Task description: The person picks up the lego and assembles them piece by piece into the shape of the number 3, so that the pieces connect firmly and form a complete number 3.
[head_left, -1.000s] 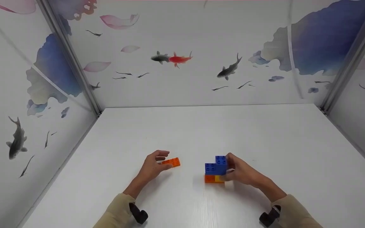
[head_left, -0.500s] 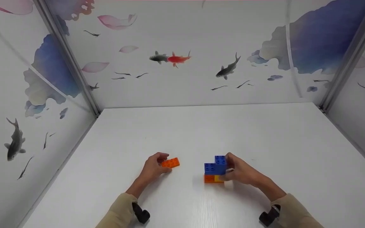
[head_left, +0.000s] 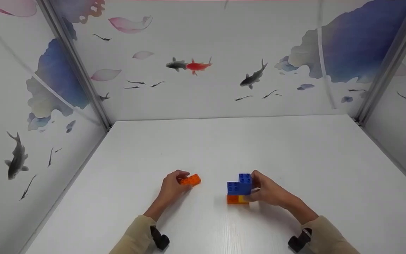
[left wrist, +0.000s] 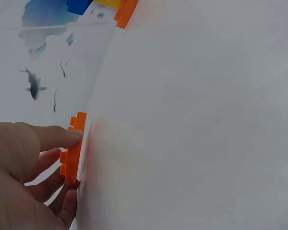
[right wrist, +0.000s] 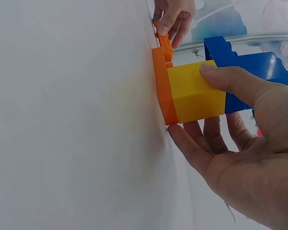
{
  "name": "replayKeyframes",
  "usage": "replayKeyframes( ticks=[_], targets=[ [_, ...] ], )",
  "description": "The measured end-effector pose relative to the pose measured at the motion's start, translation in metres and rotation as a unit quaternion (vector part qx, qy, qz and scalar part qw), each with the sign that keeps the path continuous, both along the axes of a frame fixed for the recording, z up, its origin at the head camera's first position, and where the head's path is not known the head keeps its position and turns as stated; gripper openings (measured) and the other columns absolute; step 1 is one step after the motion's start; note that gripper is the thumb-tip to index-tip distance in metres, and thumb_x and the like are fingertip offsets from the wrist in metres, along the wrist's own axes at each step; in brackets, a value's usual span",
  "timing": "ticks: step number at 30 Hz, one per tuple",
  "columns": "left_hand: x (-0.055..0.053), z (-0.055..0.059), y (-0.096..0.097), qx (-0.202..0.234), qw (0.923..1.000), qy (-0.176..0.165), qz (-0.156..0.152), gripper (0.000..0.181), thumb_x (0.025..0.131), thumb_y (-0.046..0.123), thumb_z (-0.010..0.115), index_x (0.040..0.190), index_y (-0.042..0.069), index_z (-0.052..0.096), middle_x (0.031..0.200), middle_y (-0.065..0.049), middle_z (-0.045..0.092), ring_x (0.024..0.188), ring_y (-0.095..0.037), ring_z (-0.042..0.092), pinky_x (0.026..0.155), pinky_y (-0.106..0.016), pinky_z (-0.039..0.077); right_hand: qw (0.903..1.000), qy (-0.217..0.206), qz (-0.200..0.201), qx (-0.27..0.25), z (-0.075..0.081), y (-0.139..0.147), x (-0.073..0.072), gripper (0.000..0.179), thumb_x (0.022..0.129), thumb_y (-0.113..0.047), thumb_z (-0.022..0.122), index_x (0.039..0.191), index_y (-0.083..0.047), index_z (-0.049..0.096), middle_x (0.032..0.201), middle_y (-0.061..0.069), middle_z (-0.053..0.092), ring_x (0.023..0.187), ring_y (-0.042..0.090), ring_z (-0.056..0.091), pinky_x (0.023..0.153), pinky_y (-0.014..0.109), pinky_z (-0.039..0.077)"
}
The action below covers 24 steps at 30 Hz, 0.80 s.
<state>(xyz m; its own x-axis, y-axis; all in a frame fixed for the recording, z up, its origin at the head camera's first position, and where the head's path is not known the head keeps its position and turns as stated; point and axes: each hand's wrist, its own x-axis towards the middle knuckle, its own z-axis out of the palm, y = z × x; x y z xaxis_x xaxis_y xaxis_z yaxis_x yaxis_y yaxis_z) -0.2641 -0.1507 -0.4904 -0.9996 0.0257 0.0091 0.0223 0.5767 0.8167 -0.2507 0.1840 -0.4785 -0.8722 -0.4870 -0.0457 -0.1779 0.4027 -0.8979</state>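
Observation:
My left hand pinches a flat orange building brick between its thumb and fingers, low over the table, studs up. In the left wrist view, the thumb presses one long side of it. My right hand grips a small stack of bricks to the right. At the base of the stack lies a flat orange brick, with a yellow brick on one end. Blue bricks sit on top, stepped, overhanging the orange base's other end. The right thumb rests on the yellow brick; other fingers are partly hidden behind the stack.
The white table reaches back to a white wall printed with fish and blue leaves. Side panels with metal corner posts stand left and right. Both wrists carry small black cameras.
My left fingers have closed in around the loose orange brick, which has tipped and turned slightly. The right hand and the stack stay where they were.

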Motion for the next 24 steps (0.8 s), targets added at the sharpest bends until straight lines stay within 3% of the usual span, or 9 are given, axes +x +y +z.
replayKeyframes(
  ticks=[5,13,24],
  targets=[
    [0.001,0.008,0.005,0.023,0.9996,-0.011,0.009,0.031,0.091,0.013,0.071,0.121,0.006,0.067,0.119,-0.013,0.066,0.098,-0.022,0.060,0.083,-0.029,0.058,1.0000,-0.005,-0.007,0.004,0.000,0.000,0.001,0.048,0.083,-0.008,0.080,0.114,-0.003,0.045,0.125,0.017,0.062,0.116,0.029,0.061,0.102,0.048,0.053],
    [0.001,0.041,0.018,0.056,0.9982,0.007,0.019,0.028,0.093,0.017,0.070,0.121,0.009,0.069,0.121,-0.013,0.066,0.101,-0.024,0.062,0.089,-0.032,0.059,0.9998,-0.007,-0.013,0.009,0.000,-0.001,0.001,0.049,0.082,-0.009,0.081,0.114,-0.003,0.044,0.126,0.017,0.062,0.117,0.030,0.061,0.104,0.049,0.052],
    [0.005,0.076,0.042,0.110,0.9923,0.054,-0.020,0.027,0.094,0.021,0.070,0.119,0.010,0.071,0.117,-0.013,0.068,0.094,-0.021,0.066,0.083,-0.031,0.059,1.0000,-0.002,-0.004,0.007,0.001,0.000,0.001,0.047,0.083,-0.009,0.079,0.115,-0.003,0.045,0.125,0.016,0.063,0.115,0.029,0.061,0.101,0.047,0.054]
  ],
)
